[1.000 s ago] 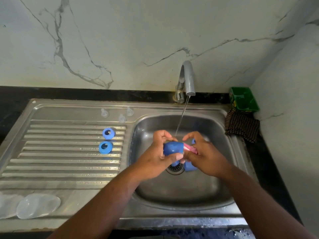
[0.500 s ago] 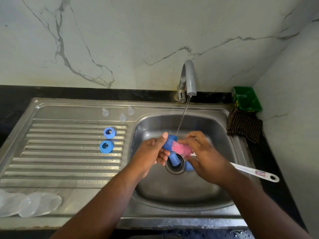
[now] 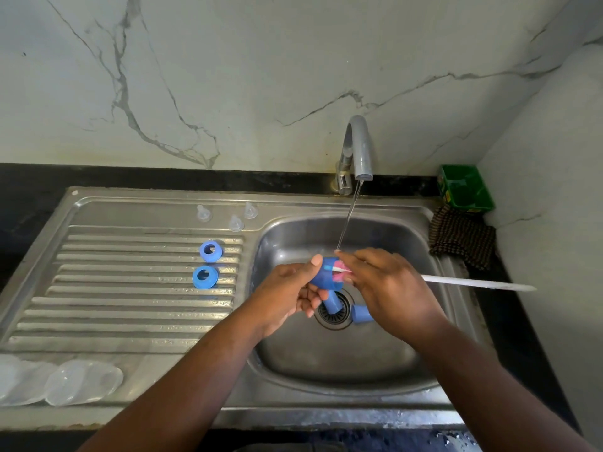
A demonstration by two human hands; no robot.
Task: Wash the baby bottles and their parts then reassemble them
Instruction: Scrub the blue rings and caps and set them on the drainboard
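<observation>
Below the tap (image 3: pixel 360 148), the light, likely slippery blue cap (image 3: pixel 321 277) is clasped round its wall by the left hand (image 3: pixel 284 298), the brush (image 3: pixel 473 283) pinched by the right hand (image 3: pixel 391 285).

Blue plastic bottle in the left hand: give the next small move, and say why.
Probably push the white-handled brush deeper into the blue plastic bottle and twist: its pink head shows at the mouth, the left hand grips the bottle, the right hand holds the handle, and tap water falls there.
</observation>
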